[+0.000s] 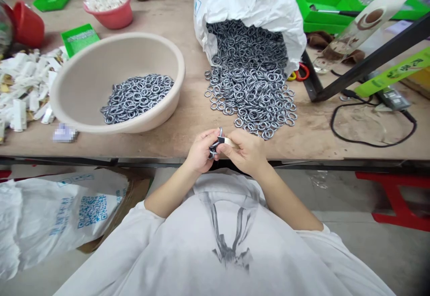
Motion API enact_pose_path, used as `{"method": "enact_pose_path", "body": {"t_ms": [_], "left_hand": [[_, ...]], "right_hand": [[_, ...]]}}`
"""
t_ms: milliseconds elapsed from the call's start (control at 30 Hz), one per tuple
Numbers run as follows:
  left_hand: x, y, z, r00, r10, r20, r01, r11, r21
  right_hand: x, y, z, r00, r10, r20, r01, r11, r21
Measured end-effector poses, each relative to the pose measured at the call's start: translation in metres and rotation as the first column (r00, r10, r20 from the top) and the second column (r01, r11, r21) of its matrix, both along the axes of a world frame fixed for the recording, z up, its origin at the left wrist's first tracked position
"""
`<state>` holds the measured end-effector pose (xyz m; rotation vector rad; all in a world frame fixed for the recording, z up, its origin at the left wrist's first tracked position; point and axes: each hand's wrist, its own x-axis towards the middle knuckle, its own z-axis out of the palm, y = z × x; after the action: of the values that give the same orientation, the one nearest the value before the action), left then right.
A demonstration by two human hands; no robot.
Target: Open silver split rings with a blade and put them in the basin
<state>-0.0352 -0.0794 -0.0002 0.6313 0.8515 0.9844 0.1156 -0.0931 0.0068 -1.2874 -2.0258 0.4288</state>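
A person is wearing a white short-sleeved top [181,251] with a dark grey print [230,255].
The cloth is hanging wide and soft, and it is forming some folds near the waist. The left sleeve [141,229] and the right sleeve [320,246] are both ending near the elbows, and the forearms [287,197] below them are showing bare. On the front, the print is making a dark patch with ragged edges, and from this patch two long strips, looking like brush strokes, are running towards the waist and becoming paler there.
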Motion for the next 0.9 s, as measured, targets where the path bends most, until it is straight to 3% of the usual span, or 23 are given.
{"method": "enact_pose_path", "body": {"t_ms": [133, 233, 300, 400, 467, 533, 633, 700, 800, 900], "left_hand": [[0.001, 0.001, 0.000, 1.000, -0.002, 0.008, 0.001, 1.000, 0.013], [0.001, -0.001, -0.001, 1.000, -0.011, 0.023, 0.010, 0.999, 0.035], [0.000, -0.004, 0.000, 0.998, -0.048, 0.028, 0.047, 0.998, 0.046], [0.000, -0.009, 0.001, 0.992, -0.122, 0.025, 0.120, 0.992, 0.044], [-0.001, -0.009, 0.001, 0.993, -0.115, 0.022, 0.114, 0.993, 0.031], [-0.003, -0.006, -0.001, 0.998, -0.066, 0.020, 0.066, 0.998, 0.024], [-0.007, 0.001, -0.006, 0.999, -0.005, 0.035, 0.005, 1.000, 0.017], [-0.009, 0.006, -0.010, 0.998, 0.027, 0.059, -0.027, 1.000, 0.000], [-0.012, 0.010, -0.012, 0.993, 0.062, 0.096, -0.056, 0.997, -0.060], [-0.012, 0.012, -0.011, 0.992, 0.077, 0.101, -0.066, 0.992, -0.108]], "right_hand": [[-0.003, -0.002, 0.003, 0.998, -0.026, 0.064, 0.024, 0.999, 0.031], [-0.002, -0.002, 0.003, 0.999, -0.028, 0.023, 0.028, 0.999, 0.028], [0.002, 0.004, -0.001, 0.997, -0.057, -0.044, 0.057, 0.998, -0.020], [0.014, 0.023, -0.009, 0.972, -0.202, -0.117, 0.186, 0.973, -0.138], [0.021, 0.039, -0.014, 0.948, -0.316, -0.033, 0.305, 0.934, -0.186], [0.024, 0.051, -0.016, 0.912, -0.375, 0.167, 0.402, 0.897, -0.182], [0.019, 0.059, -0.014, 0.819, -0.353, 0.453, 0.463, 0.872, -0.159], [0.014, 0.059, -0.012, 0.776, -0.323, 0.542, 0.476, 0.864, -0.166], [0.013, 0.059, -0.012, 0.767, -0.324, 0.554, 0.484, 0.858, -0.169], [0.019, 0.056, -0.012, 0.870, -0.336, 0.361, 0.422, 0.886, -0.193]]}}
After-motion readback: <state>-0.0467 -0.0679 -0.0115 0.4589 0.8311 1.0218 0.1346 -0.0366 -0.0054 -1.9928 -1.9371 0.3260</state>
